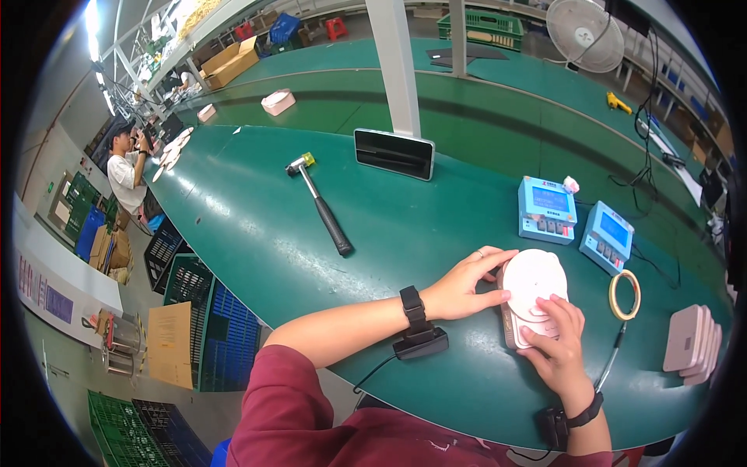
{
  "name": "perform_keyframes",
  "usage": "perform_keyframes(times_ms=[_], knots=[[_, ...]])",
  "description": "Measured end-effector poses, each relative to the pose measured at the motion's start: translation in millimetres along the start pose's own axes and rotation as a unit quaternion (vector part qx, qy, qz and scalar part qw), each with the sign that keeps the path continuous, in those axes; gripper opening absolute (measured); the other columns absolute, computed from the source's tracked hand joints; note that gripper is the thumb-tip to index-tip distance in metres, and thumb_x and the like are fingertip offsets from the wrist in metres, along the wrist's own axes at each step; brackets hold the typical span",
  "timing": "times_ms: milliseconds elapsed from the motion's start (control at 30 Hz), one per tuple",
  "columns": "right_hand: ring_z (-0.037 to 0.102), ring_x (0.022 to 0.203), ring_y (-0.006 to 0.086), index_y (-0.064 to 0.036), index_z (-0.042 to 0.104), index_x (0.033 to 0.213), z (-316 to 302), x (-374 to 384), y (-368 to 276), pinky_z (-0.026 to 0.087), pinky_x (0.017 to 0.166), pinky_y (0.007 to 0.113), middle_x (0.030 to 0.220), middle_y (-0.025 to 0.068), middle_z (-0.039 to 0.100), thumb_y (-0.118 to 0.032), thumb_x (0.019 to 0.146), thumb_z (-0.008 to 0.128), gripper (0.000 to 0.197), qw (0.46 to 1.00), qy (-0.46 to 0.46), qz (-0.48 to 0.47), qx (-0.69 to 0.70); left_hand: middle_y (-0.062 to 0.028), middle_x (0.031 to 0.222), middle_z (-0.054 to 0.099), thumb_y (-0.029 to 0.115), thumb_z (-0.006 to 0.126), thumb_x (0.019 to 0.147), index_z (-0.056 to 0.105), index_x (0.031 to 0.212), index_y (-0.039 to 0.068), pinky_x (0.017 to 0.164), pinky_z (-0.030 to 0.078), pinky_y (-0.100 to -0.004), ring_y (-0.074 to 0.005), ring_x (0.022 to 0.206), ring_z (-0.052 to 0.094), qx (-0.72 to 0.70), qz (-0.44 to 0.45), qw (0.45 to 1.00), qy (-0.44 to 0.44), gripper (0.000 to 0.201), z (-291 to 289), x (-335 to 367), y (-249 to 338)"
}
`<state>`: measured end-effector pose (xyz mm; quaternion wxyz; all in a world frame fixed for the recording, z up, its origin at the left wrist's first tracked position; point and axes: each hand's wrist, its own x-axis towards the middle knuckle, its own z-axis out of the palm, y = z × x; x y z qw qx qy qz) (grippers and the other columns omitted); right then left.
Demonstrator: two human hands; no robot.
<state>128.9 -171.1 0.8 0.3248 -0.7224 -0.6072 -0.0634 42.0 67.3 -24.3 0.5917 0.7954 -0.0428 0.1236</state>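
In front of me on the green table (436, 233) stands a pale pink box-shaped device (512, 331), with a white round disc (537, 276) on its top. My left hand (461, 286) grips the far left side, its thumb touching the disc's edge and its fingers curled around the rim. My right hand (559, 350) holds the near right end; its fingers rest on the disc and its thumb presses the body's front part. Some of the device's right side is hidden behind the right fingers.
Two light-blue boxes with screens, a nearer one (607, 237) and a farther one (547, 208), sit beyond the device. A tape roll (625, 296) and stacked pink devices (689, 342) lie to the right. A hammer (325, 210) and a phone (394, 154) are farther left. A person (128, 171) works at the far left.
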Motion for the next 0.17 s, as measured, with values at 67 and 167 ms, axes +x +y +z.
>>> perform_keyframes(times_ms=[67, 167], knots=[[0.047, 0.12, 0.0376, -0.0172, 0.07, 0.098, 0.1, -0.6, 0.2, 0.034, 0.098, 0.05, 0.127, 0.0136, 0.055, -0.018, 0.062, 0.082, 0.038, 1.0, 0.0, 0.002, -0.001, -0.0113, 0.133, 0.044, 0.018, 0.068, 0.087, 0.039, 0.143, 0.008, 0.098, 0.045, -0.0362, -0.023, 0.115, 0.05, -0.006, 0.0, 1.0, 0.002, 0.064, -0.2, 0.6, -1.0], [0.047, 0.121, 0.0376, -0.0176, 0.071, 0.099, 0.0, -1.6, 0.2, 0.034, 0.098, 0.051, 0.127, 0.0134, 0.055, -0.018, 0.062, 0.082, 0.039, 1.0, -0.001, 0.004, -0.002, -0.0113, 0.134, 0.043, 0.019, 0.066, 0.088, 0.038, 0.144, 0.008, 0.099, 0.045, -0.0357, -0.0227, 0.116, 0.05, -0.016, -0.012, 1.0, -0.004, 0.064, -0.3, 1.1, -3.5]])
